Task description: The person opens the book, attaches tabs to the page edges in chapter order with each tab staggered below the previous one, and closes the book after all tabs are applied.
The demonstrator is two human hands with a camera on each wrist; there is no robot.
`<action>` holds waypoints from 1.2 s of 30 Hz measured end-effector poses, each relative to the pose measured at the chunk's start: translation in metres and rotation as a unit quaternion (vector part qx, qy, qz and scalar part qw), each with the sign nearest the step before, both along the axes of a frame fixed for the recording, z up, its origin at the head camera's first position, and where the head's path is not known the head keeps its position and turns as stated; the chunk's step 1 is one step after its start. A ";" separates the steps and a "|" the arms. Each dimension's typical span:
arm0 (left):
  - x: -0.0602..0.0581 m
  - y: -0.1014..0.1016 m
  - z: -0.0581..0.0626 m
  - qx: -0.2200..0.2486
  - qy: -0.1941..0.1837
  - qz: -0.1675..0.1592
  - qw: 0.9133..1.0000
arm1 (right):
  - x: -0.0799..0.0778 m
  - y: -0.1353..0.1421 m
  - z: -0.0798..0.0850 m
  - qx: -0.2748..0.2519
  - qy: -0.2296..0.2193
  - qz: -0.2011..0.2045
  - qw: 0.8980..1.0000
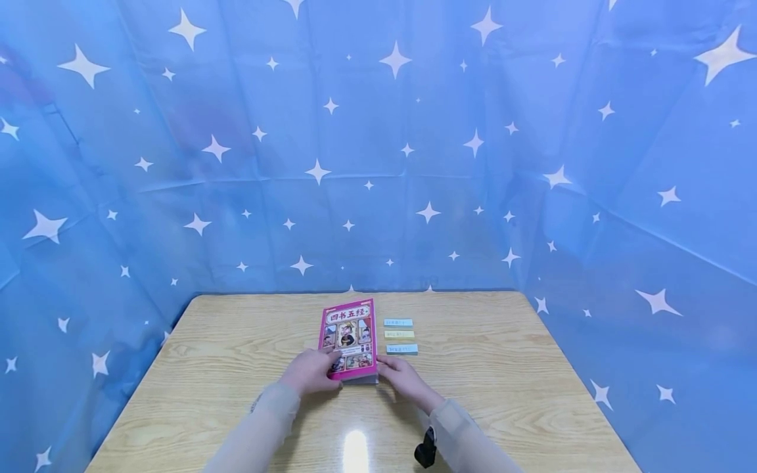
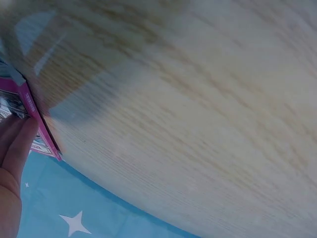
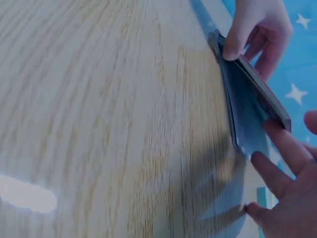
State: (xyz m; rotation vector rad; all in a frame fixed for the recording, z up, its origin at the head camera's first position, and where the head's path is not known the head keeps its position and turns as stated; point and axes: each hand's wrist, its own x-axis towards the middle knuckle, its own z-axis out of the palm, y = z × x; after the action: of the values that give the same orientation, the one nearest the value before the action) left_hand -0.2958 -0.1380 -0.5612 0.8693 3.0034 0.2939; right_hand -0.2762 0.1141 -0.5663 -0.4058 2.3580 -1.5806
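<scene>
A pink book (image 1: 350, 341) with cartoon panels and large Chinese characters on its cover lies at mid-table, its right side tipped up. A dark, flat layer shows beneath it in the right wrist view, with a wedge-shaped gap between the two. My left hand (image 1: 311, 372) pinches the book at its lower left, fingers over the cover and thumb at the near edge. At the lower right edge, my right hand (image 1: 408, 380) has its fingers extended, the fingertips right at the book's raised corner (image 3: 285, 121).
Right of the book, three paper strips with handwriting form a column: a pale blue strip (image 1: 398, 322), a yellow strip (image 1: 399, 334) and a blue strip (image 1: 401, 349). A star-patterned blue curtain (image 1: 367, 236) surrounds the wooden table (image 1: 503, 394).
</scene>
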 end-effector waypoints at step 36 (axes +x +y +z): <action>0.001 0.008 -0.001 -0.033 0.036 -0.022 0.999 | -0.001 0.005 0.002 -0.003 -0.019 -0.038 0.999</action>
State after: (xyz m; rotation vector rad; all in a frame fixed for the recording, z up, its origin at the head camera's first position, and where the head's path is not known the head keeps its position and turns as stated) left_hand -0.2948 -0.1300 -0.5621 0.9603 3.0342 0.1656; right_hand -0.2776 0.1190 -0.5648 -0.2878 2.3661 -1.6130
